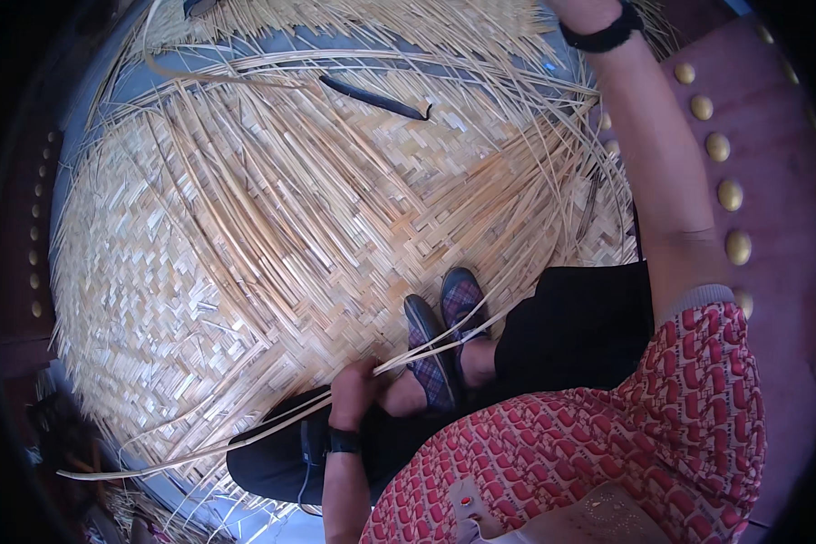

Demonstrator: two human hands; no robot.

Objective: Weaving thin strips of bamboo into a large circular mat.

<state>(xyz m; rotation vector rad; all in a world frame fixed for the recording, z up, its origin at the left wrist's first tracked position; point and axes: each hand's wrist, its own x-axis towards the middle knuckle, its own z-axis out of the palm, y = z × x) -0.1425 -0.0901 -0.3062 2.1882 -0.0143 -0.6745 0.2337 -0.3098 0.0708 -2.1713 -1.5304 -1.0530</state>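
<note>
My left hand [354, 394] is closed around a few long pale reed strips [417, 354], just in front of my shoes. The strips run out to the right past the shoes and trail back left over my dark-trousered knee. My right arm reaches far forward along the right side. Only part of my right hand [585, 13] shows at the top edge, and its fingers are out of the picture. Beneath me spreads a large woven reed mat [145, 263], with loose split reeds [272, 199] lying across it in bunches.
A slender dark curved piece [376, 96] lies on the mat's far part. Another mat edge with fringed reeds [426, 20] is beyond a grey floor strip. A dark red panel with brass studs [730, 194] stands close on my right. My patterned shoes [431, 354] rest on the mat.
</note>
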